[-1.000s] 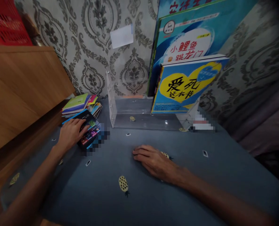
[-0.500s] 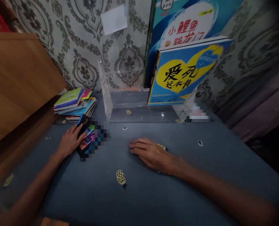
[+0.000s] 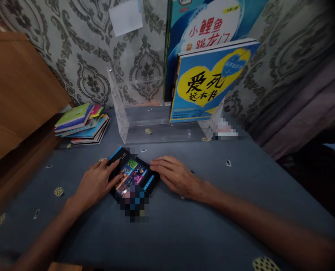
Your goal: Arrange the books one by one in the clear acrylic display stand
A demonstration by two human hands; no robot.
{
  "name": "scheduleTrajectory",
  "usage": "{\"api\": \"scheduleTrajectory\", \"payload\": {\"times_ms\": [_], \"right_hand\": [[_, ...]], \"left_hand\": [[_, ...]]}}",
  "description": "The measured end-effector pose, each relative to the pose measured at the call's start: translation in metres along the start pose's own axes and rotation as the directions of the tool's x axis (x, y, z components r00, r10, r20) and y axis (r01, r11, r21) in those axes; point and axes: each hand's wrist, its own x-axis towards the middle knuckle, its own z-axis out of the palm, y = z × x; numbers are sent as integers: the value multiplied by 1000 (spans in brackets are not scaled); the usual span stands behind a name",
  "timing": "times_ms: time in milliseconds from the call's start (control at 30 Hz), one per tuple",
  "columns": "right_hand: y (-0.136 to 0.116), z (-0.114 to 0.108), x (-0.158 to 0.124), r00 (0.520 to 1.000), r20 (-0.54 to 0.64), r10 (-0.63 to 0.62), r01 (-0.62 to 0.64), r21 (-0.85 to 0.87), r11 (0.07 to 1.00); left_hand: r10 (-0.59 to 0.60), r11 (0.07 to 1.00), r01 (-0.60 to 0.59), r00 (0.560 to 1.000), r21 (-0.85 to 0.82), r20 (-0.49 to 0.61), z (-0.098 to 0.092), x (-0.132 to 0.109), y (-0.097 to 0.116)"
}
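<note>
Dark book [image 3: 132,176] flat on blue cloth [image 3: 184,226], centre frame; cover shows colourful tiles, small writing unreadable, lower corner blurred. Left hand [image 3: 95,184] fingers spread loosely on its left edge; right hand [image 3: 175,177] fingers flat, close together, touching its right edge. Upper centre: clear stand [image 3: 133,113] holds blue book [image 3: 207,81] reading "爱丸". Book stack [image 3: 81,124] centre left. Open cloth right of hands.

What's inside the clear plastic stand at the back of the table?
The clear acrylic stand holds two upright books at its right end: a blue book with a yellow heart and a taller blue one behind it, mostly covered. Its left part shows no books.
</note>
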Motion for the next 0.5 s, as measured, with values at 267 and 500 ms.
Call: {"api": "scheduleTrajectory", "payload": {"times_ms": [267, 500], "right_hand": [[3, 5, 1, 982, -113, 153, -124, 230, 965], [3, 6, 1, 993, -33, 114, -112, 73, 991]], "left_hand": [[382, 885, -358, 924, -298, 25, 18, 24, 28], [438, 801, -415, 898, -432, -49, 27, 59, 63]]}}
